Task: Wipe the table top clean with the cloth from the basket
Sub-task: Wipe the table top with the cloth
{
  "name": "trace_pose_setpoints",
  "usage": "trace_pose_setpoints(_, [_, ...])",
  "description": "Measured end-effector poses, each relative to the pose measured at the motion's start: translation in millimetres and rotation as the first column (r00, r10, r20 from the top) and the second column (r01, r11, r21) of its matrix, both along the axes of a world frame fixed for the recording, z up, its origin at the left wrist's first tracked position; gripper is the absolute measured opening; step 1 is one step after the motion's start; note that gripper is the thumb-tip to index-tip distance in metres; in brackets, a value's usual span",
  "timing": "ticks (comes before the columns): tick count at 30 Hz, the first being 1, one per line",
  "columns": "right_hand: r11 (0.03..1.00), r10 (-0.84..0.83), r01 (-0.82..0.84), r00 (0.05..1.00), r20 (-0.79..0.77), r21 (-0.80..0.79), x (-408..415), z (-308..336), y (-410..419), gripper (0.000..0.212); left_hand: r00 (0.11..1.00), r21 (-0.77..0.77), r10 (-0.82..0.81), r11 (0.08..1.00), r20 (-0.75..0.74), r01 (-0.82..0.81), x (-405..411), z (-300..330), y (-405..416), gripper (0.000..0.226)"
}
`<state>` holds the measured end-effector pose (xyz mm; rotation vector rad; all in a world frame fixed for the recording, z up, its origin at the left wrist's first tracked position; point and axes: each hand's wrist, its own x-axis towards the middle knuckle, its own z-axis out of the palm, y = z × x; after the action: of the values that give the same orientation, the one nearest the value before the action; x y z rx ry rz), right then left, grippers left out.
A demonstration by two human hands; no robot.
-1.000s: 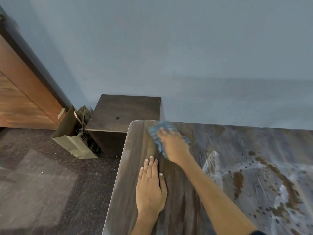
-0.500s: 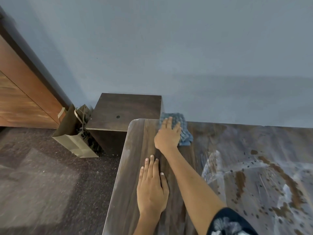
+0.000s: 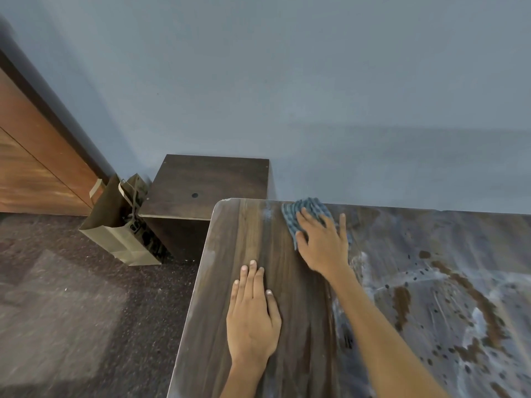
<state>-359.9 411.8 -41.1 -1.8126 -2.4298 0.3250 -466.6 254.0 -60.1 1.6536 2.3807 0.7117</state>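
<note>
fingers (image 3: pixel 305 218) of the right hand (image 3: pixel 323 244) lie spread and nearly straight, pressing flat on the blue checked cloth (image 3: pixel 304 211), holding it down rather than gripping it. that cloth sits at the far edge of the table top (image 3: pixel 244 231), toward 12 o'clock from the person, close to the rounded far-left corner and right by the blue wall (image 3: pixel 287 81). toward 7 o'clock from the cloth, the left hand (image 3: pixel 253 314) rests palm down on bare wood, its fingers straight and close together, holding nothing. from 3 to 5 o'clock of the right hand the table top carries a pale smeared film with brown streaks and dark specks. beyond the corner, toward 10 o'clock, stands a dark wooden cabinet (image 3: pixel 207 185), and a brown paper bag (image 3: pixel 120 225) leans against its left side on the speckled floor (image 3: pixel 71 297).
</note>
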Motion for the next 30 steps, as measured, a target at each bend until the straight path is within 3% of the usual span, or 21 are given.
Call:
trace_pose_setpoints(4, [0.999,0.035,-0.036,0.998,-0.057,-0.017,-34.8,2.1,25.9,0.048,1.0,-0.007,0.002,1.0,0.025,-0.002,0.7,2.1,-1.3,0.05])
trace_pose_setpoints(11, [0.901,0.431,-0.435,0.893,-0.131,0.0,-21.7,-4.0,-41.0,0.047,0.999,-0.013,-0.023,1.0,0.023,0.024,-2.0,2.7,-2.5,0.05])
trace_pose_setpoints(13, [0.918,0.393,-0.396,0.914,-0.097,-0.009,11.2,-8.3,-64.8,0.049,0.999,-0.009,-0.024,1.0,0.022,0.024,-0.9,3.9,-2.6,0.051])
trace_pose_setpoints(15, [0.969,0.247,-0.247,0.969,-0.006,-0.006,45.4,-10.6,-66.9,0.051,0.999,0.003,-0.018,1.0,0.034,0.018,0.3,4.8,-2.7,0.05])
trace_pose_setpoints(18, [0.999,0.0,0.003,0.998,0.06,-0.046,67.5,-5.7,-33.4,0.048,0.998,0.001,-0.009,1.0,0.06,0.009,0.7,3.2,-1.6,0.042])
trace_pose_setpoints(20, [0.994,-0.07,0.073,0.997,0.037,-0.082,52.7,-0.4,-8.6,0.049,0.998,-0.011,-0.007,1.0,0.067,0.008,0.5,3.5,-1.8,0.046])
trace_pose_setpoints(25, [0.99,0.126,-0.129,0.991,-0.049,-0.06,-7.2,1.5,-27.5,0.048,0.997,-0.04,-0.042,0.998,0.062,0.044,-1.5,6.1,-3.2,0.053])
trace_pose_setpoints(28, [0.956,0.287,-0.292,0.953,-0.098,-0.038,1.0,-3.2,-87.9,0.048,0.997,-0.046,-0.032,0.998,0.066,0.035,-2.6,4.7,-5.8,0.055])
trace_pose_setpoints(30, [0.948,0.312,-0.317,0.944,-0.11,-0.036,20.4,-5.0,-119.8,0.052,0.997,-0.04,-0.015,0.999,0.072,0.018,-2.7,4.2,-7.6,0.053])
